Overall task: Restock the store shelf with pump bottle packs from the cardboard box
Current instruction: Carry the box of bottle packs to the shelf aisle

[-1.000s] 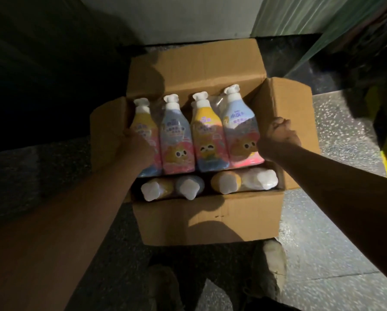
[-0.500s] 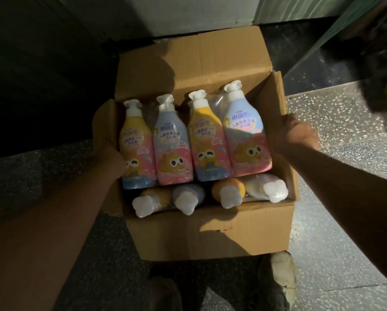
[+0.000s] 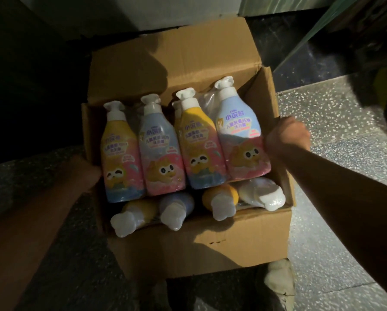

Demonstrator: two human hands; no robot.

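— What is hard to make out?

— The left hand, mostly. It sits in shadow against the outside of the left wall of the cardboard box, and its fingers are lost in the dark, so I cannot tell whether they grip or only press. The right hand is plainer: seen from the back, with its fingers curled over the top edge of the box's right wall.

— And the packs?

— Two lie on top inside the open box, side by side, pump heads pointing away. The left pack and the right pack each hold a yellow-topped and a blue-topped bottle under clear film. Below them more bottles show only their white pump heads and shoulders; the rest is covered by the top packs.

— Anything readable?

— Large purple Chinese characters head each label; the first looks like 小, and the others are too soft to be sure of. The smaller lines beneath are blurred. Each label carries a cartoon animal with dark eye patches.

— What surrounds the box?

— A speckled floor, and a shoe cut off by the box's front wall.
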